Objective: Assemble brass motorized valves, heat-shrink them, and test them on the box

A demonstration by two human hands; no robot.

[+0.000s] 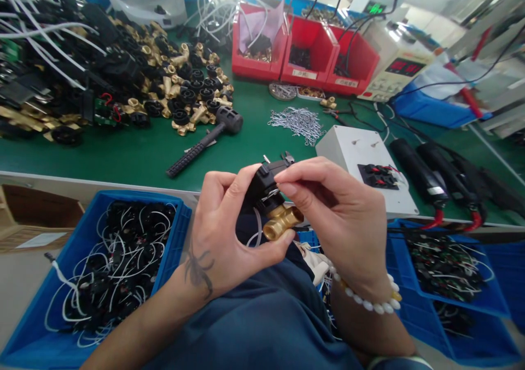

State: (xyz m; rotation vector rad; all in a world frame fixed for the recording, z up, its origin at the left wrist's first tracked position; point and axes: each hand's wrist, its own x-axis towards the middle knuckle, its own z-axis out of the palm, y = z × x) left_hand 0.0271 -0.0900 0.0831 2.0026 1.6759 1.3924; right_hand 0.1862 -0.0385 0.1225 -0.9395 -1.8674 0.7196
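My left hand (229,239) is wrapped round a brass valve (283,223) with a black plastic housing (266,181) on top, held tilted in front of my body. The thumb presses under the brass body and the fingers lie against the housing. My right hand (340,211) is closed in a pinch at the housing's right side, just above the brass. Thin metal (270,194) shows between housing and valve near those fingertips. What the pinch holds is hidden. On the green table beyond lie a pile of small silver wire clips (297,123) and a black mallet (209,137).
Brass valves with black parts (184,86) are heaped at the left. Red bins (305,53) stand at the back, beside a power supply (396,58). A white switch box (361,168) and black electric screwdrivers (422,173) are at right. Blue crates (174,239) flank me below.
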